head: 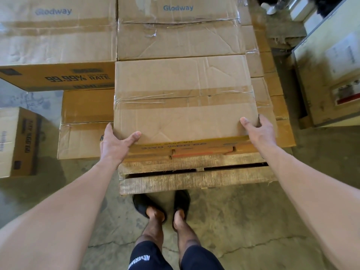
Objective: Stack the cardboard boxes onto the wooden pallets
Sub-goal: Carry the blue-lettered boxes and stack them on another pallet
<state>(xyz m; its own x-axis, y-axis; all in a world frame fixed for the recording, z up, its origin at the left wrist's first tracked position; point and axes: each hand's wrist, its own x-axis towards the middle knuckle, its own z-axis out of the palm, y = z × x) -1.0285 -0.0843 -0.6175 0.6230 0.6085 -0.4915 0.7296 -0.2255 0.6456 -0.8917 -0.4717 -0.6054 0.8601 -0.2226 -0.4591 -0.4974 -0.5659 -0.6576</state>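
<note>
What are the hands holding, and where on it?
The nearest cardboard box: left hand grips its near-left corner, right hand its near-right corner.

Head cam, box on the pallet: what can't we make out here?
Head view only.
Fingers of left hand and right hand: mostly hidden behind the box sides.
Print on its near face: foreshortened, blurred.
Top of wooden pallet: covered by boxes.
Part of floor box at left: cut by frame edge.

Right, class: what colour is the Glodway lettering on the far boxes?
Blue-grey; the Glodway lettering shows best in the head view.
</note>
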